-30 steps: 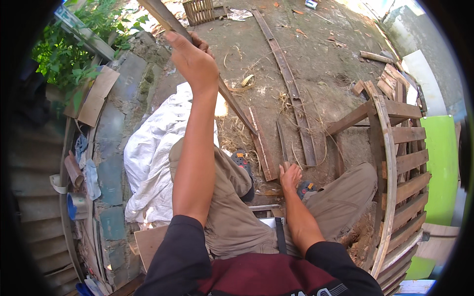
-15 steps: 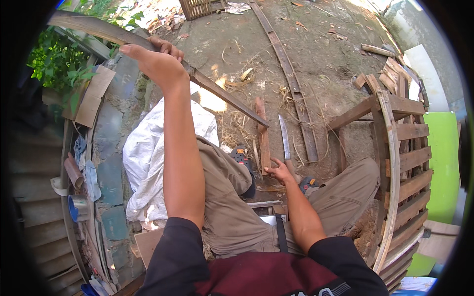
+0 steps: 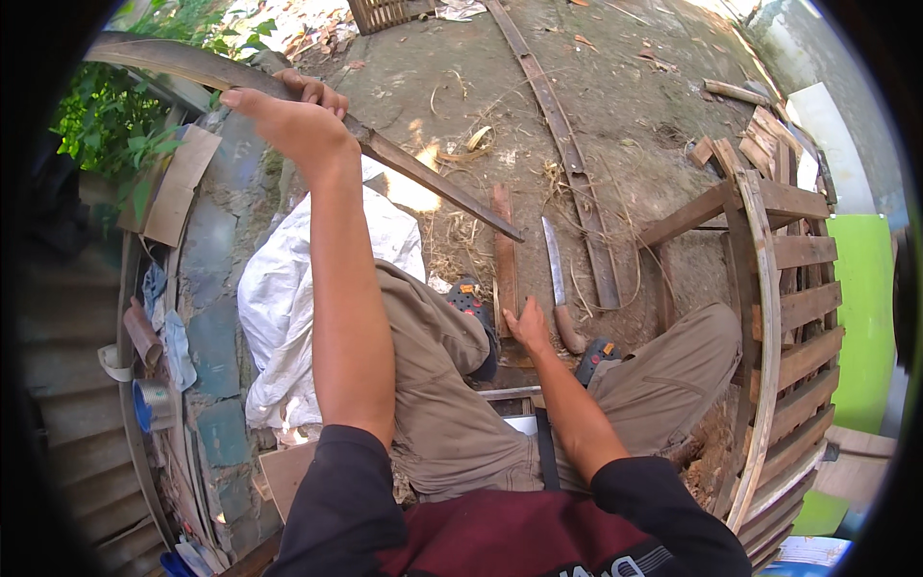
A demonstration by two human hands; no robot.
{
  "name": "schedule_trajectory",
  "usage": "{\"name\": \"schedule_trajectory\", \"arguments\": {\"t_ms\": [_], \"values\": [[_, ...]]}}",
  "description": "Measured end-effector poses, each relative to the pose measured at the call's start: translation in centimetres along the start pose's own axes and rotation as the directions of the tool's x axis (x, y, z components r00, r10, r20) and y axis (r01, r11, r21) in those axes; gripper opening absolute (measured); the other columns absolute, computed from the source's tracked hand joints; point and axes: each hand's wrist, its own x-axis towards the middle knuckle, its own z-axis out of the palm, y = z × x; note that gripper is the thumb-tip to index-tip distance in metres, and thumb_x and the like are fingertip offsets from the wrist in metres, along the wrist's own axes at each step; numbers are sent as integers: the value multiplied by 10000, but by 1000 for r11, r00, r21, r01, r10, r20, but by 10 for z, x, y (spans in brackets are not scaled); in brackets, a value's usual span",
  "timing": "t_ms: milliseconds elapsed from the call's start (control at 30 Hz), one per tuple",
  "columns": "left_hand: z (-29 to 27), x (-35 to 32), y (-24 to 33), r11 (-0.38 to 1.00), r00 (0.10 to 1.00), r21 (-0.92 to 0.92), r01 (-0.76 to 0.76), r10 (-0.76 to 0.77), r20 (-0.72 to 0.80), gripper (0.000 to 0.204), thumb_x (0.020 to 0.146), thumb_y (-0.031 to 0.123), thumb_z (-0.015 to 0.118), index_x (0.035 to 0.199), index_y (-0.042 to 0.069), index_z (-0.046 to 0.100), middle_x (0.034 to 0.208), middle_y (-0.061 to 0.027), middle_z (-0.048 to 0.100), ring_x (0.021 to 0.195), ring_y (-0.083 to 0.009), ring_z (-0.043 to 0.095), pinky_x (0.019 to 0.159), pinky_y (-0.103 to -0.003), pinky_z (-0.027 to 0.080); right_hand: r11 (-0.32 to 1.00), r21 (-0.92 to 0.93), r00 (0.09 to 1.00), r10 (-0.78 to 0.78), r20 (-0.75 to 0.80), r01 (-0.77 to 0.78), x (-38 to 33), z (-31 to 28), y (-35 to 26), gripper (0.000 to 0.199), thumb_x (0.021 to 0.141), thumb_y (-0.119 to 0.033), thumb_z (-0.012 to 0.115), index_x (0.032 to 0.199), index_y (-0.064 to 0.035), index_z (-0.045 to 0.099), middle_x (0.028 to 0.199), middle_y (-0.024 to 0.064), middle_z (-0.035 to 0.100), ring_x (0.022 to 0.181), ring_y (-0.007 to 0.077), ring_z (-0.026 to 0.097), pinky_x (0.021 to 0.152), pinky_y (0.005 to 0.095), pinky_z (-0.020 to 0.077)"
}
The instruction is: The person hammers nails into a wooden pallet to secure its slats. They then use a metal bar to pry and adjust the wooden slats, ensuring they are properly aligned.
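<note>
So, I'm standing here watching, and by my reckoning this is looking pretty early: the long wooden strip (image 3: 428, 178) is already up off the ground along most of its length, with the left hand (image 3: 293, 120) closing its fingers around it. The right hand (image 3: 529, 329) is reaching down by the lower end of the short plank (image 3: 505, 240); its fingers are looking partly spread, but I'm not able to tell whether they're pinching the wood. The big knife (image 3: 555, 264) is lying on the ground just beside that hand, in nobody's grip, so any blade work is presumably waiting. I'm not spotting anything that's looking finished.

Hard to make out: the strip's far end is running into the dark rim, and its near end is hanging over or touching the plank, can't say which. The left palm is hiding behind its own wrist, and loose fibres are blurring into the dirt.
</note>
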Motion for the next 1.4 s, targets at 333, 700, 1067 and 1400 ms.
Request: {"name": "schedule_trajectory", "arguments": {"t_ms": [333, 700, 1067, 1400], "values": [[2, 0, -3, 997, 998, 61, -43, 40, 46, 775, 933, 812, 121, 826, 90, 382, 604, 14, 244, 520, -129, 206, 496, -299, 246, 993, 107, 998, -40, -57, 46, -2, 17, 2, 626, 887, -265, 676, 1371, 48, 431, 1212, 323, 569, 1158, 483, 567, 975, 525, 468], [0, 0, -3, 998, 997, 35, -49, 47, 61, 761, 941, 799, 112, 818, 98, 382, 596, 21, 253, 513, -128, 211, 493, -297, 247, 993, -119, 999, -8, -48, 3, 1, -16, 26, 823, 826, -161, 747, 1503, 9, 311, 1284, 273, 499, 1182, 437, 525, 996, 479, 452], [1, 1, -6, 999, 998, 34, -36, 34, 60, 767, 936, 808, 119, 815, 99, 384, 607, 13, 253, 519, -133, 215, 497, -304, 241, 978, -195, 997, -79, -1, 77, -18, -2, 18, 899, 792, -169, 794, 1508, 10, 282, 1303, 265, 476, 1195, 446, 504, 994, 499, 443], [35, -42, -36, 991, 987, 99, -87, 73, 142, 763, 976, 749, 140, 828, 59, 431, 606, 3, 317, 516, -129, 272, 490, -288, 288, 942, -147, 911, 241, -333, -303, 5, -21, 48, 467, 912, -244, 633, 1290, -9, 489, 1295, 223, 509, 1213, 401, 515, 1019, 509, 384]]}}
